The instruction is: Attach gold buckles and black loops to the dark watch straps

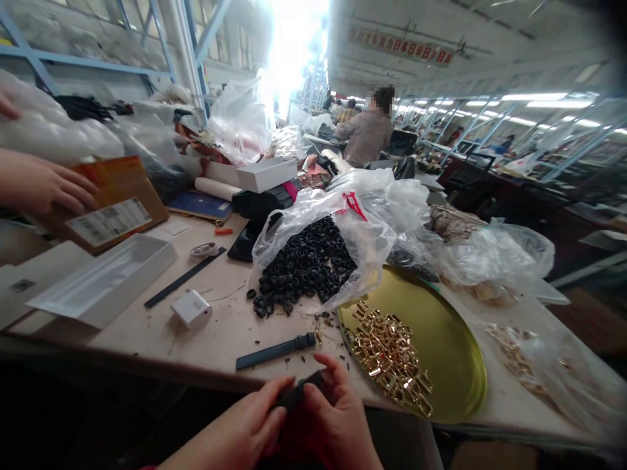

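Just in front of the table's near edge, my left hand (257, 414) and my right hand (337, 414) are close together. Both are closed on a dark strap-like piece (296, 393), partly hidden by the fingers; its full shape cannot be made out. Beyond them on the table lies a dark strap (274, 352) with a loop and a gold buckle (318, 334) at its right end. To the right, a gold round tray (455, 352) bears a heap of gold buckles (386, 352). Small black loops (308, 261) spill from a clear plastic bag (372, 251).
At the left, another person's hand (53, 183) rests on a brown parcel (108, 222). Near it are a white open box (112, 281), a white charger-like block (191, 308) and a black strip (183, 279). Plastic bags (504, 254) lie right. A person (367, 137) is farther back.
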### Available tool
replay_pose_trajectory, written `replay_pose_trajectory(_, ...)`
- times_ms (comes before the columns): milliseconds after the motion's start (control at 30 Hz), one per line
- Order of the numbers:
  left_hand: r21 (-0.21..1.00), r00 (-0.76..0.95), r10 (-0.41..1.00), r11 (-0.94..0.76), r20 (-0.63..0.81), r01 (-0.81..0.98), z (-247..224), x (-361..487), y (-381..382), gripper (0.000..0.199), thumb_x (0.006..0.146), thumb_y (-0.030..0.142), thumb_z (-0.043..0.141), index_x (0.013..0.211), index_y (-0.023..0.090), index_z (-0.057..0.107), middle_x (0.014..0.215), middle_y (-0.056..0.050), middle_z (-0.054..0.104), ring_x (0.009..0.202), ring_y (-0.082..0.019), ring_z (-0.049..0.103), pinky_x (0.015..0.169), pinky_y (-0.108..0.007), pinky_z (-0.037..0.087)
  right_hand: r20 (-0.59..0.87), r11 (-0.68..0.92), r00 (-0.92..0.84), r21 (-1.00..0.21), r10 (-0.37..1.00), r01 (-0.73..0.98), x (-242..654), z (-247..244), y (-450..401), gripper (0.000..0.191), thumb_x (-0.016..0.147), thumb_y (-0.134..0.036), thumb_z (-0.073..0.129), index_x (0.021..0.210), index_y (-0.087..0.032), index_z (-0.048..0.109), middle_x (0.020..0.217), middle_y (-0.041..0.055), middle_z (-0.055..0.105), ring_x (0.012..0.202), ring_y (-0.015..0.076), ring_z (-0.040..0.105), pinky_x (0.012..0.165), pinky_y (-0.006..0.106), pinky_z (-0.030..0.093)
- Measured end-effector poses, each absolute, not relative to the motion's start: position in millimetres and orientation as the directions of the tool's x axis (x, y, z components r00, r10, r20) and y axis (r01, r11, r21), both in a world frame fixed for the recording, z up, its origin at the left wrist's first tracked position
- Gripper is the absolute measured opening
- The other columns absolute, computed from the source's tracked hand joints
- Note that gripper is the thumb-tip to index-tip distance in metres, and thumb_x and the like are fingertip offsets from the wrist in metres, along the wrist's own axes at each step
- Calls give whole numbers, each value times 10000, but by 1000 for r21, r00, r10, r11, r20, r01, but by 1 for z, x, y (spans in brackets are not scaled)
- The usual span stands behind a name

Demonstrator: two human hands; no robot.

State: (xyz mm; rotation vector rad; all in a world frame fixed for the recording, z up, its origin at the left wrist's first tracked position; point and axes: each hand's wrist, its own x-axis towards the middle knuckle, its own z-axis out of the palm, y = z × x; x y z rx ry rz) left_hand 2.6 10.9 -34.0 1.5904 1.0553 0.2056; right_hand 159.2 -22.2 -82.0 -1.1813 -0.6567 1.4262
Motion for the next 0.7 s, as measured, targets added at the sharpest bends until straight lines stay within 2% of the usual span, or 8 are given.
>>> replay_pose_trajectory(67,878,570,742,52,-353,475,-42,6,17,503,869,401,395,1334,210,392,1295,-69,516,1142,-227,499,990,-307,353,-290,-237,83,-891,954,-386,155,-86,-20,706,658,-387,716,1251,-239,363,727,-22,628,660,156,598,645,284,465)
replay_pose_trajectory(133,901,580,751,45,-315,431,-44,10,25,494,869,429,395,1306,202,423,1280,-73,527,1158,-235,480,1006,-319,335,-241,-214,50,-924,969,-315,162,-84,-17,809,698,-413,665,1344,-236,211,765,-1,649,705,185,622,672,313,476)
replay_pose_trajectory(233,936,556,781,100,-285,338,-45,17,36,372,866,463,400,1039,184,575,1010,-54,627,960,-193,559,875,-266,416,-134,-145,79,-975,988,166,202,-65,1,601,773,-398,558,1296,-205,335,856,45,643,782,200,615,735,332,466)
replay_pose_trajectory(300,945,504,803,230,-319,232,-49,23,41,373,836,520,421,852,173,557,737,-5,574,700,-128,541,668,-209,441,-55,-137,148,-763,987,631,241,-49,22,287,818,-358,487,1033,-181,555,935,84,625,849,208,591,772,327,441)
replay_pose_trajectory(367,915,472,790,390,-392,107,-55,30,44,434,769,607,452,781,175,496,552,61,403,469,-67,376,442,-163,319,-16,-138,145,-423,989,896,275,-37,49,234,859,-298,419,944,-162,590,956,94,610,874,198,578,786,305,420)
replay_pose_trajectory(400,894,472,777,445,-417,58,-57,33,45,462,734,638,468,768,177,471,524,83,332,419,-49,286,387,-157,233,-45,-135,127,-264,991,955,287,-35,62,238,872,-268,392,921,-160,599,953,94,611,877,195,578,792,299,411)
replay_pose_trajectory(467,882,484,767,472,-421,20,-59,39,45,486,697,661,485,752,180,438,509,103,266,392,-34,192,359,-162,127,-97,-129,117,-129,988,983,299,-36,85,211,851,-235,429,867,-144,619,911,113,624,855,216,586,766,307,402)
replay_pose_trajectory(700,885,468,754,430,-460,178,-34,39,33,424,681,620,399,714,198,388,398,110,328,302,-35,216,315,-171,119,-175,-77,64,-71,982,994,293,-50,106,170,796,-178,466,767,-141,629,862,131,646,838,237,602,704,301,385)
